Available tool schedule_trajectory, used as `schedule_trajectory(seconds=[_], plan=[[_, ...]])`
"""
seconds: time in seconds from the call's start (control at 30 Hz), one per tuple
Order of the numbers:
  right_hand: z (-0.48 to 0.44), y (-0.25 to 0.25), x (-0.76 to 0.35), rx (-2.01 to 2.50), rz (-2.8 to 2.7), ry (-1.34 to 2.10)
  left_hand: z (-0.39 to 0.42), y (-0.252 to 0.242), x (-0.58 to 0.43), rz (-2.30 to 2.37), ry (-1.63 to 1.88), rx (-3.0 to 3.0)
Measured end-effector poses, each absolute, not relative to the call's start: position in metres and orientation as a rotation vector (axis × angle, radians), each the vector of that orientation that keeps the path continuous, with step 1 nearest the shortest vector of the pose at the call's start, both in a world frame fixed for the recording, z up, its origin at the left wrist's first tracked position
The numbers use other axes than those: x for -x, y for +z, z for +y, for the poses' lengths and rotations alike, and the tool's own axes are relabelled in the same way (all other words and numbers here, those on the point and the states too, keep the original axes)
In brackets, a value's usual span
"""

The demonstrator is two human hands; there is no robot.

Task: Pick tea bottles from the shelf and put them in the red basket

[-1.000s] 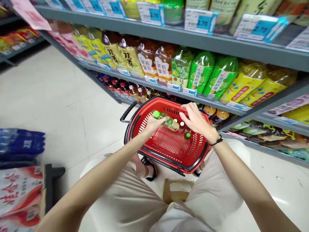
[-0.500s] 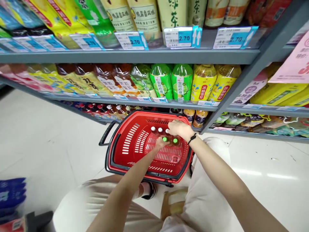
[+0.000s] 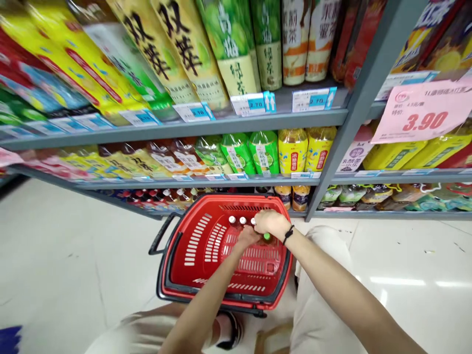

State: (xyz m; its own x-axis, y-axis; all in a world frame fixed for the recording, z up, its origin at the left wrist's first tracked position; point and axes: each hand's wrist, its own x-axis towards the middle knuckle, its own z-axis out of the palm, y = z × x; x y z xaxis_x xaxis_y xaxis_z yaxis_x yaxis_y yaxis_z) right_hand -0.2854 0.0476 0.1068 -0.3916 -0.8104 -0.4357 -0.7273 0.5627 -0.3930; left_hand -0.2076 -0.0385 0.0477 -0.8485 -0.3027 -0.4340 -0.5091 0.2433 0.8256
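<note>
Both hands reach into a red shopping basket [image 3: 184, 246] on the floor between the legs. Several bottles stand upright at its far side: white-capped ones [image 3: 232, 220] in a row and a green-capped one [image 3: 267, 236] in front. My left hand [image 3: 249, 235] is among the bottles, over the spot beside the green cap; its fingertips are too small and partly hidden to read. My right hand [image 3: 271, 222], with a black band at the wrist, curls down by the rightmost white cap [image 3: 253, 221]. Its fingers are closed, and what they hold is hidden.
Shelves [image 3: 236, 123] of bottled drinks rise just beyond the basket. A pink price sign [image 3: 424, 110] hangs at the right. The basket's black handle [image 3: 164, 233] sticks out on the left. A stool [image 3: 275, 339] is partly visible below.
The view has tilted up, so the basket and shelves sit lower in the picture. My left hand now covers the left green cap, which showed before. My right hand stays by the white cap.
</note>
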Motion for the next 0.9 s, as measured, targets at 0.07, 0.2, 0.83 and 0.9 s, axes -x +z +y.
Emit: schedule_trajectory(seconds=[0.07, 0.2, 0.83, 0.9], plan=[[0.047, 0.107, 0.279, 1.259, 2.210, -0.156, -0.038, 0.078, 0.215, 2.491, 1.304, 0.908], [0.041, 0.109, 0.270, 1.282, 2.213, -0.107, -0.049, 0.157, 0.227, 2.782, 0.694, 1.086], [0.054, 0.117, 0.246, 1.355, 2.273, -0.045, 0.009, 0.431, 0.368, 4.188, 0.646, -0.246], [0.056, 0.117, 0.245, 1.353, 2.267, -0.069, 0.011, 0.423, 0.372, 4.160, 0.703, -0.315]])
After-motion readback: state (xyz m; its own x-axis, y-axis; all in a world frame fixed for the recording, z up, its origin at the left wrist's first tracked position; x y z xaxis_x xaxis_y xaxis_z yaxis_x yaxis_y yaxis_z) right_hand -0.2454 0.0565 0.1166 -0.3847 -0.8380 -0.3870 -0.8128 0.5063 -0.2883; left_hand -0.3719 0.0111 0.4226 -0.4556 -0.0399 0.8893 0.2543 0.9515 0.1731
